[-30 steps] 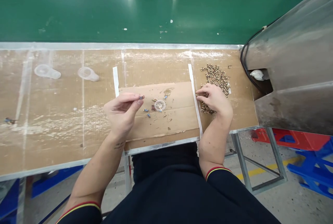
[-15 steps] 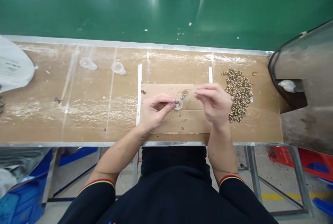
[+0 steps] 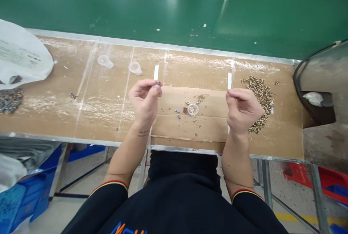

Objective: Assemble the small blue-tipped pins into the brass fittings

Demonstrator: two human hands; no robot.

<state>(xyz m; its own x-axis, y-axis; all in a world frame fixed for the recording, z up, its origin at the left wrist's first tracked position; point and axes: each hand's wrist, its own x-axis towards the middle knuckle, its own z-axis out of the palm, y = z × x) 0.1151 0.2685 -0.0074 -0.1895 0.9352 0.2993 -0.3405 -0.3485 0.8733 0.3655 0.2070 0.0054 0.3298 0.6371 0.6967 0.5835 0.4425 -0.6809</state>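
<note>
My left hand (image 3: 145,100) is raised above the left edge of a cardboard sheet (image 3: 168,129). Its thumb and index finger pinch a small dark-blue piece (image 3: 158,82). Over the sheet's right edge, my right hand (image 3: 243,111) is closed in a pinch; whatever its fingertips hold is too small to make out. Between the hands, a small clear round cup (image 3: 193,109) sits on the sheet. Around it lie a few small blue parts (image 3: 178,116), some dark red pieces (image 3: 185,110) and a brass-coloured part (image 3: 187,103).
A pile of small brass-coloured parts (image 3: 263,100) lies right of my right hand. Far left are a pile of blue parts (image 3: 11,100) and a white bag (image 3: 24,56). Two clear plastic cups (image 3: 135,68) lie at the back. A metal housing (image 3: 320,67) bounds the right end.
My hands have moved apart, the left one up and away from the cup with the blue piece, the right one to the right. More small parts beside the cup now show.
</note>
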